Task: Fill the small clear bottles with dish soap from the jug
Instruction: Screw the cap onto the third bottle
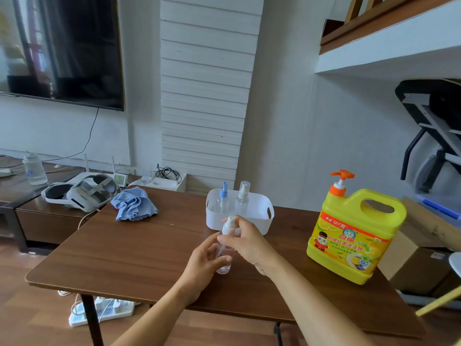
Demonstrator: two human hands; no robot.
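A small clear bottle (224, 267) stands on the brown table (139, 250) near its middle. My left hand (205, 260) wraps its body from the left. My right hand (245, 242) pinches the bottle's white spray top (229, 227), which sits at the neck, slightly tilted. Behind them a white bin (262, 222) holds two more small bottles, one with a blue top (223, 196) and one with a clear cap (243, 193). The yellow dish soap jug (354, 236), with an orange pump, stands at the right side of the table, apart from both hands.
A crumpled blue cloth (134, 204) lies at the table's far left corner. A white headset (82, 192) and a water bottle (34, 169) rest on the low cabinet to the left. A power strip (102, 310) lies on the floor under the table. Cardboard boxes (419, 258) stand right of the jug.
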